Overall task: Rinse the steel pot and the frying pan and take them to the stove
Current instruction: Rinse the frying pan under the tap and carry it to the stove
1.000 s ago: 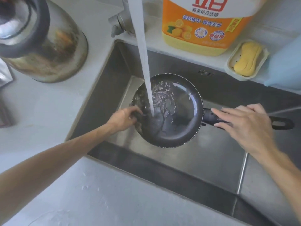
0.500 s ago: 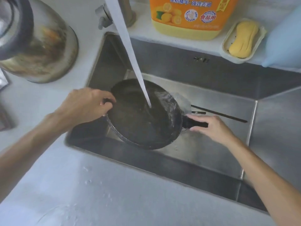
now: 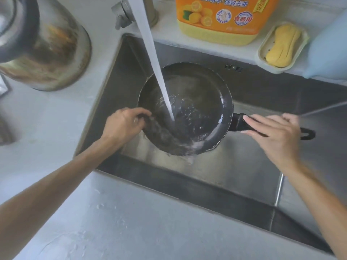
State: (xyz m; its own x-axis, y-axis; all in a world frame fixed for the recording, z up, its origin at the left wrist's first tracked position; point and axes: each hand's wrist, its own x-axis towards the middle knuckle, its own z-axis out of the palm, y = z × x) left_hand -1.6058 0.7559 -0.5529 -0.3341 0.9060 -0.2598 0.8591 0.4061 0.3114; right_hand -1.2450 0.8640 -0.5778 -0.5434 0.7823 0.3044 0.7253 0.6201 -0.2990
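A black frying pan (image 3: 197,102) is held over the steel sink (image 3: 234,171), under a stream of water (image 3: 152,53) that runs from the tap (image 3: 124,14) and splashes in the pan. My left hand (image 3: 124,124) grips the pan's left rim with curled fingers. My right hand (image 3: 276,134) holds the black handle (image 3: 238,122), whose end sticks out past my fingers. The steel pot (image 3: 43,44) stands on the counter at the upper left, apart from both hands.
An orange detergent jug (image 3: 217,21) and a yellow soap in a dish (image 3: 281,45) stand on the ledge behind the sink. A pale blue object (image 3: 330,51) is at the right edge. The grey counter (image 3: 131,222) in front is wet.
The pan has moved from the sink's left front corner back to the middle under the water. My left hand now grips the rim lower, and my right hand lies further along the handle.
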